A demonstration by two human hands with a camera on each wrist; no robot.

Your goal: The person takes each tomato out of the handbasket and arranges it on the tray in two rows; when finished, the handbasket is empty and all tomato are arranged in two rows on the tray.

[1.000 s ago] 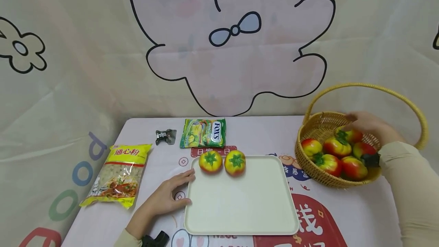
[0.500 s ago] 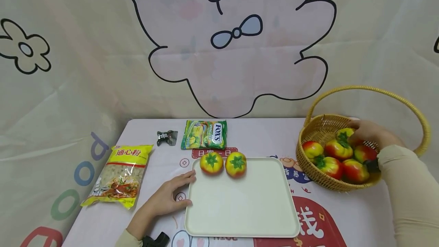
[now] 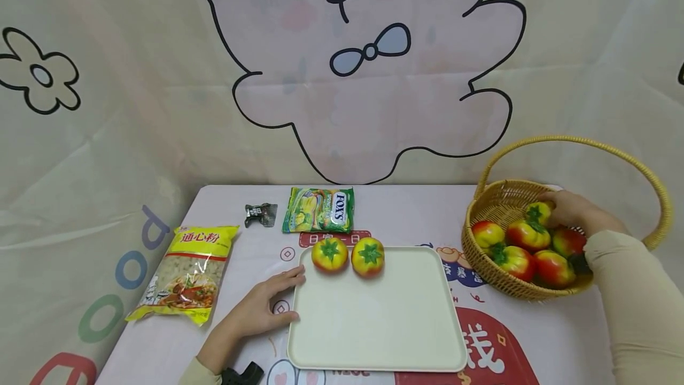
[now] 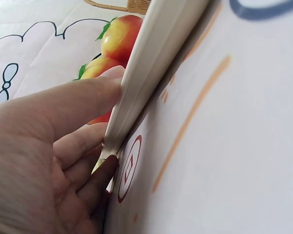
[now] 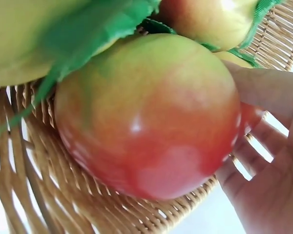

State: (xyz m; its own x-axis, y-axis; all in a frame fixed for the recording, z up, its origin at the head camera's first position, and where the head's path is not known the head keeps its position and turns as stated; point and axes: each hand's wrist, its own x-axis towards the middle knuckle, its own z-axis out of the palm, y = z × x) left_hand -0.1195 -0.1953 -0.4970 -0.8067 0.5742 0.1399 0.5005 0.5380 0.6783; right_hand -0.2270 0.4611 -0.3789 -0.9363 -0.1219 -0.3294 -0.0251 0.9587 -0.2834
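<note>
Left hand (image 3: 264, 308): fingers spread and relaxed, tips touching the left edge of a cream tray (image 3: 376, 319); the thumb rests against its rim. Right hand (image 3: 574, 210): inside a wicker basket (image 3: 494, 278) at the right of the bench (image 3: 417, 212), fingers curled round a red-and-yellow fruit (image 3: 538, 212), partly hidden by the grip.

That fruit sits among several others of the same kind, whose green leaves show; a large one (image 5: 151, 122) lies just beside the palm. The basket's arched handle (image 3: 566, 138) stands upright.

On the tray, near its far left corner, I note a pair of matching fruits (image 3: 329, 255), side by side, leaves up. Beyond the tray lies a green FOX'S packet (image 3: 318, 210), with a small black-wrapped item (image 3: 260, 214) to its left. A yellow bag (image 3: 187, 275) lies left of the tray, well apart from the basket.
</note>
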